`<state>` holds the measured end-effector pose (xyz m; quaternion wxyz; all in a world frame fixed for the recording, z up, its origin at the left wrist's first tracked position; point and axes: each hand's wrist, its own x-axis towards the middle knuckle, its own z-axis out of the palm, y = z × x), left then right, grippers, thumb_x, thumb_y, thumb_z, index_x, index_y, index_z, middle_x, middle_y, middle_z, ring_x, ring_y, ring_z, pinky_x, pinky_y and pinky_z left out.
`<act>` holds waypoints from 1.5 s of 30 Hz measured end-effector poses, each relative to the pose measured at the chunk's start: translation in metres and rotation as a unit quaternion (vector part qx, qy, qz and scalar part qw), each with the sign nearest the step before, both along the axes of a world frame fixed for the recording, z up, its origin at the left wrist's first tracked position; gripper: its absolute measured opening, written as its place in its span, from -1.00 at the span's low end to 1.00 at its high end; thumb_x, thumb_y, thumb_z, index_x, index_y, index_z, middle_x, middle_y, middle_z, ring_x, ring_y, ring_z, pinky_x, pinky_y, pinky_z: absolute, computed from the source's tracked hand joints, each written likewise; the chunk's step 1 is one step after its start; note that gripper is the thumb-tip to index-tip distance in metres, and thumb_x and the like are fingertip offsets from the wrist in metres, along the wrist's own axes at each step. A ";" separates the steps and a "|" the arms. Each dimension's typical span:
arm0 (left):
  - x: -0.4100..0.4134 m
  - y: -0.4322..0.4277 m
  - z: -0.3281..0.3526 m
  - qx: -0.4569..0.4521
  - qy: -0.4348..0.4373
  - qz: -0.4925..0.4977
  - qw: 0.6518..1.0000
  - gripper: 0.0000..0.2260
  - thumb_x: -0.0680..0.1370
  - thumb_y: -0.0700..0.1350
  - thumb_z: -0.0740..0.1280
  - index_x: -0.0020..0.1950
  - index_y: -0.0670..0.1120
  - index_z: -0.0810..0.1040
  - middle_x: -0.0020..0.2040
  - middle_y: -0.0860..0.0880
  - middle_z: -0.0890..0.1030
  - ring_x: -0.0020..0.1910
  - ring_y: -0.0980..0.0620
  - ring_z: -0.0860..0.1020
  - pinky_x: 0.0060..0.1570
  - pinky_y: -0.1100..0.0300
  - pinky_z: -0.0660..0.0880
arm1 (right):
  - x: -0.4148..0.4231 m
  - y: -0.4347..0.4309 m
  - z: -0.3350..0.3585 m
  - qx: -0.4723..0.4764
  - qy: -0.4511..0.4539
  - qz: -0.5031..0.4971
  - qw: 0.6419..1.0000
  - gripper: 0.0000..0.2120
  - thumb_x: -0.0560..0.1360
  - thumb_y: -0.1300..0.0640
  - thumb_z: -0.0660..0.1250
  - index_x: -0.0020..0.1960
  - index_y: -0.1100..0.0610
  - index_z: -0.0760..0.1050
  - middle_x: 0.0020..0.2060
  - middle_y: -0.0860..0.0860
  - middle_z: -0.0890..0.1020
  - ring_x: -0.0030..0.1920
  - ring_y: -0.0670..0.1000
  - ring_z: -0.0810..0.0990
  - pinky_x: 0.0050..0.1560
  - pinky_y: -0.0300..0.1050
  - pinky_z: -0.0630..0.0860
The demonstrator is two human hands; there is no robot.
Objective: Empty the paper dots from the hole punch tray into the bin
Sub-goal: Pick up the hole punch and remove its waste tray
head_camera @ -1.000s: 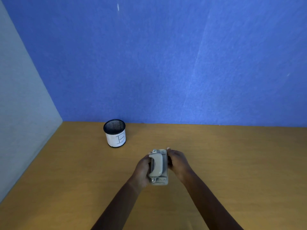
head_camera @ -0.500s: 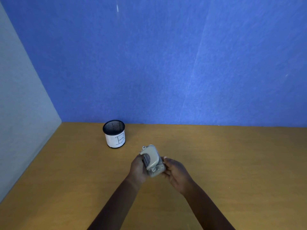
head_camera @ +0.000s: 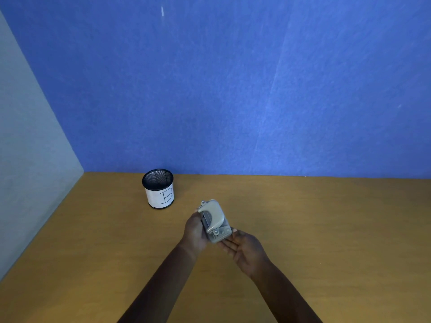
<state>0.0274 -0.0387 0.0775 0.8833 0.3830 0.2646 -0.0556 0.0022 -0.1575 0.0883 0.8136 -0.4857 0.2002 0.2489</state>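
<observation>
Tilting hole punch over vs. a sec ago; left hand gripping; right hand opening flat beneath; bin apart, tray prob. still unemptied.

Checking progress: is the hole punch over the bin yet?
No: the hole punch is held above the table, well to the right of the bin.

I'm at a desk in what looks like an office cubicle: blue fabric partition straight ahead, a grey panel meeting it on the left, a wooden desktop below. Against the partition stands a black mesh pen cup with a paper label marked "B".
</observation>
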 end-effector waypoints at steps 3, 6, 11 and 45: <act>-0.001 0.000 -0.001 0.009 0.002 0.000 1.000 -0.68 0.63 -0.15 0.05 -0.24 -0.16 0.46 -0.46 -0.11 0.61 -0.47 -0.04 0.60 -0.49 0.22 0.54 | -0.001 -0.002 0.000 0.013 0.014 -0.001 1.000 -0.65 0.62 0.27 0.02 0.27 0.48 0.36 -0.16 0.20 0.60 -0.13 0.08 0.58 -0.12 -0.09 0.59; -0.001 -0.001 -0.001 0.006 0.005 0.005 1.000 -0.69 0.64 -0.15 0.03 -0.21 -0.16 0.46 -0.32 -0.17 0.57 -0.34 -0.11 0.54 -0.34 0.12 0.50 | 0.000 -0.005 0.002 -0.001 0.007 0.024 1.000 -0.66 0.61 0.28 0.02 0.27 0.44 0.38 -0.15 0.19 0.60 -0.13 0.08 0.58 -0.17 -0.10 0.59; -0.004 -0.002 0.002 -0.015 0.034 -0.023 0.999 -0.69 0.63 -0.10 0.04 -0.18 -0.20 0.47 -0.22 -0.18 0.48 -0.26 -0.10 0.44 -0.24 0.07 0.38 | 0.005 -0.002 0.013 -0.165 -0.125 0.044 0.977 -0.79 0.61 0.09 0.07 0.07 0.12 0.45 -0.14 0.07 0.60 -0.11 0.08 0.59 -0.18 -0.12 0.52; -0.013 -0.015 0.008 -0.097 -0.044 -0.078 0.991 -0.67 0.64 -0.18 -0.01 -0.11 -0.21 0.52 -0.44 -0.06 0.68 -0.47 0.07 0.64 -0.49 0.30 0.56 | 0.020 0.001 0.034 -0.193 -0.148 -0.015 0.970 -0.72 0.56 0.25 0.19 0.14 0.45 0.47 -0.12 0.24 0.53 -0.26 0.10 0.51 -0.26 -0.09 0.45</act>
